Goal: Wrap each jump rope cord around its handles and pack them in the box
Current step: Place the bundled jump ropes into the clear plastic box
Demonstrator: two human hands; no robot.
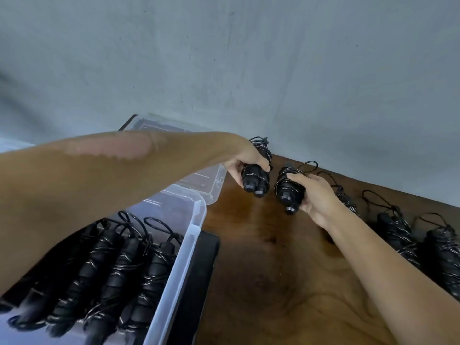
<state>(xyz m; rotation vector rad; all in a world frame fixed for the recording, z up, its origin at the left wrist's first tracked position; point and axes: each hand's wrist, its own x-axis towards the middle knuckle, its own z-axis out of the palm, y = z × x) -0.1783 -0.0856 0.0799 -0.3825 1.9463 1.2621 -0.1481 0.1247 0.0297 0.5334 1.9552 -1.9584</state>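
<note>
A: Where, the hands?

B: Above a brown wooden table (286, 282). Left hand (245, 159) curled around one wrapped jump rope (256, 178); right hand (315, 192) gripping a second wrapped bundle (287, 189) just beside it.

A: And the clear plastic box (186, 235)?

B: At lower left, holding packed ropes (104, 277) in a row (cords wound round black handles). More wrapped ropes (420, 242) lying at far right.

Dim, cool, even lighting; glaring softly off the wooden table (268, 265) at six o'clock, bending wide-angle at the edges, blurring the forearm (87, 185) at nine o'clock.
</note>
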